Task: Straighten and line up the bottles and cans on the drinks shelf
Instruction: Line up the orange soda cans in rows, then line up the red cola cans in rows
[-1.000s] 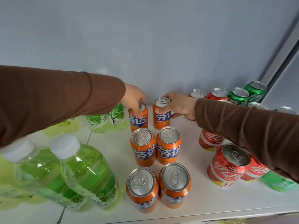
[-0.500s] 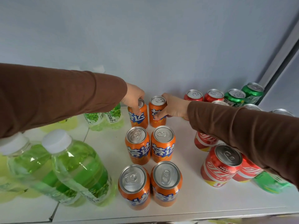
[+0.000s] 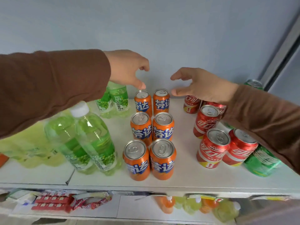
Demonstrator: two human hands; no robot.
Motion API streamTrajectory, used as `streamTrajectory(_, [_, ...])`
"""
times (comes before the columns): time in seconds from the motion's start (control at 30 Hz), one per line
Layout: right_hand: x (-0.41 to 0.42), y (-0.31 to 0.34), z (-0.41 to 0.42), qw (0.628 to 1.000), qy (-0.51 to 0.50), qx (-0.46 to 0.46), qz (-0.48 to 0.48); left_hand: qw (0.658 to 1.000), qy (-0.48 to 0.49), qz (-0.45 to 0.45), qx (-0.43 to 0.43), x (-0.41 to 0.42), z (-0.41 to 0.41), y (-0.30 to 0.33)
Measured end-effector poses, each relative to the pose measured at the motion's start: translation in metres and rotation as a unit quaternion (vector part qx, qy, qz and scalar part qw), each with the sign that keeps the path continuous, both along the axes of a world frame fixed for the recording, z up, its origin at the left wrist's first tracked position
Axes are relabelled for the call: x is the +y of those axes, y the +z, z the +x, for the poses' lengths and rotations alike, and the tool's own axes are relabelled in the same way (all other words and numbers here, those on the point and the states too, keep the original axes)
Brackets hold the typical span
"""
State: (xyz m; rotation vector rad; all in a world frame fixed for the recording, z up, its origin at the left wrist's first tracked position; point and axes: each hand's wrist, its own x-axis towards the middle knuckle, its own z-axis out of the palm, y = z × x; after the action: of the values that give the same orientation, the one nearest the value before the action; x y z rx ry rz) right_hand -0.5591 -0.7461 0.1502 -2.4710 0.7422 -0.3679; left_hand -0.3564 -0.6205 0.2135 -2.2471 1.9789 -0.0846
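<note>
Here, in the single head view, both hands hang above the back of the white shelf [image 3: 186, 179], each with fingers loosely spread and holding nothing. The left hand [image 3: 128, 70] hovers over the back-left orange can [image 3: 142, 103], its thumb tip just above that can's rim, whether touching I cannot tell; the right hand [image 3: 201, 85] hovers beside and slightly above the back-right orange can [image 3: 161, 101], thumb and forefinger parted toward it from the right. The orange cans stand upright, long axes vertical, six in all, set as two columns of three running front to back, and they look evenly squared already. The red cans [image 3: 212, 148] lie directly below and in front of the right wrist; I count five showing, some partly hidden by the sleeve, staggered rather than in line. So my reading is that the next move turns on the right hand, the nearer one, coming down and back toward the red group, with the cans below its fingers and toward the person. Green cans: one at the front right [image 3: 263, 161], one at the far back right [image 3: 254, 83]; others may be hidden. Green bottles [image 3: 90, 140]: two in front at left, two further back [image 3: 115, 98], and blurred yellow-green shapes left of them that I cannot count. A lower shelf holds packets, too blurred to name.
</note>
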Motion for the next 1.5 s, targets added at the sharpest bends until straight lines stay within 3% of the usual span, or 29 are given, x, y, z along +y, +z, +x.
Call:
streamTrajectory(0.37, [0.109, 0.004, -0.123, 0.993, -0.013, -0.09, -0.072, 0.983, -0.106, -0.139, 0.056, 0.12, -0.097, -0.02])
streamTrajectory(0.6, [0.153, -0.039, -0.194, 0.992, -0.053, -0.068, -0.094, 0.972, -0.141, -0.158, 0.106, 0.16, -0.153, -0.072])
streamTrajectory(0.83, [0.155, -0.115, -0.237, 0.993, -0.087, -0.049, -0.063, 0.969, -0.108, -0.152, 0.165, 0.167, -0.201, -0.145])
streamTrajectory(1.13, [0.138, -0.206, -0.224, 0.983, -0.098, -0.017, -0.151, 0.977, 0.009, -0.165, 0.136, 0.135, -0.221, -0.258])
streamTrajectory(1.5, [0.131, -0.242, -0.211, 0.961, -0.146, -0.103, -0.209, 0.944, 0.075, -0.287, 0.143, 0.126, -0.231, -0.29])
